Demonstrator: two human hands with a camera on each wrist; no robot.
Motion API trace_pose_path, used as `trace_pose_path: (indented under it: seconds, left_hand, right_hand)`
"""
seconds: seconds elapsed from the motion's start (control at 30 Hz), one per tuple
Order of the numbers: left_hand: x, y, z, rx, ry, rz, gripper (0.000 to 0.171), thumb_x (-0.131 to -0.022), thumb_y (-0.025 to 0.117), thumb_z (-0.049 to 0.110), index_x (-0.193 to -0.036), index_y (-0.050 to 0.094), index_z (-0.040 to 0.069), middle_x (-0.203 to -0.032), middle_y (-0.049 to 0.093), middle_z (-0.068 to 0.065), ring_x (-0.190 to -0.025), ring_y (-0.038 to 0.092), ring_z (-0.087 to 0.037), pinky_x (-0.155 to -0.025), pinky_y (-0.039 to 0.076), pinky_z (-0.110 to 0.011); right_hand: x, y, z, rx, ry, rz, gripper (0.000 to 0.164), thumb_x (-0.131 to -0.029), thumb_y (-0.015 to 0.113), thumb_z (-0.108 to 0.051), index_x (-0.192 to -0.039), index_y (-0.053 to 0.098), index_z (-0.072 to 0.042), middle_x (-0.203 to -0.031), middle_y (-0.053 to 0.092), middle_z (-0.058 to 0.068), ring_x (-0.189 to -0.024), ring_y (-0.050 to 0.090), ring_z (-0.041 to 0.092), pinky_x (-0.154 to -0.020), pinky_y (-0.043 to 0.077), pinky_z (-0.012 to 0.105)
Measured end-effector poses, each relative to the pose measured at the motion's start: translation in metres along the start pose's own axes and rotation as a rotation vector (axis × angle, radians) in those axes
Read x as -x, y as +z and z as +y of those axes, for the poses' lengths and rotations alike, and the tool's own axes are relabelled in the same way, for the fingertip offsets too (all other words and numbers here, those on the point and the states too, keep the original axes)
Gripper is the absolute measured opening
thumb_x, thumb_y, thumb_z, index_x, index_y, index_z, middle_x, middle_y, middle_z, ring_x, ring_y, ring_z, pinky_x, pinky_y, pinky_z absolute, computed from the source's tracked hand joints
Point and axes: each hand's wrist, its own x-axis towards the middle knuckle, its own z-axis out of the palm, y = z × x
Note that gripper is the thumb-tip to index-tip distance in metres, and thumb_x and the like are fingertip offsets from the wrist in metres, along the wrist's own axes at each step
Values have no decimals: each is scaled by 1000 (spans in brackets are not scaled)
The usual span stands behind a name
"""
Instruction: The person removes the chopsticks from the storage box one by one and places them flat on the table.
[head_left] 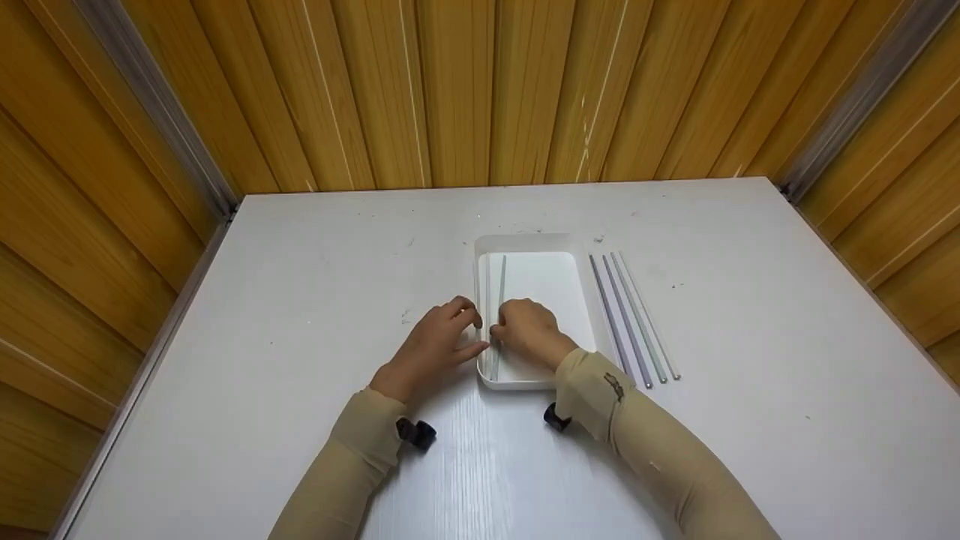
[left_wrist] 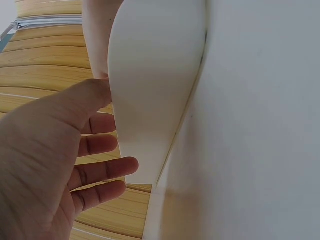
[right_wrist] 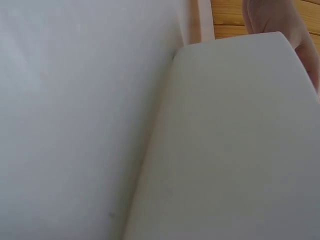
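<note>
Head view: right hand [head_left: 531, 328] apparently pinches a rod [head_left: 502, 276].

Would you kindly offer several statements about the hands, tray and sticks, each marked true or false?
1. Four sticks lie right of the white tray. True.
2. Those four lie crossed over one another. False: they lie side by side.
3. The right hand reaches into the tray. True.
4. The tray holds no stick. False: a greyish stick is in its left part.
5. The left hand is by the tray's left wall. True.
</note>
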Motion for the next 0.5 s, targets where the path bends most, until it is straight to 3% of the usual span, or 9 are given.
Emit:
trace_pose_path:
  seconds: [0.37, 0.5]
  left_hand:
    - [0, -1, 0, 11, 3, -13, 27, -85, 73, 28, -99, 62, 8, -109, 60, -5, -85, 58, -21, -76, 50, -35]
    - [0, -1, 0, 4, 1, -11, 27, -85, 73, 29, -99, 62, 8, -109, 60, -4, -85, 58, -21, -76, 50, -35]
  right_hand:
    - [-1, 4, -3, 31, 15, 23, 24, -88, 63, -29, -81, 67, -6, -85, 70, 10, -72, 61, 22, -62, 51, 39]
    - [0, 4, -3, 40, 31, 30, 26, -88, 64, -30, -78, 66, -6, -83, 70, 10, -69, 58, 21, -61, 51, 39]
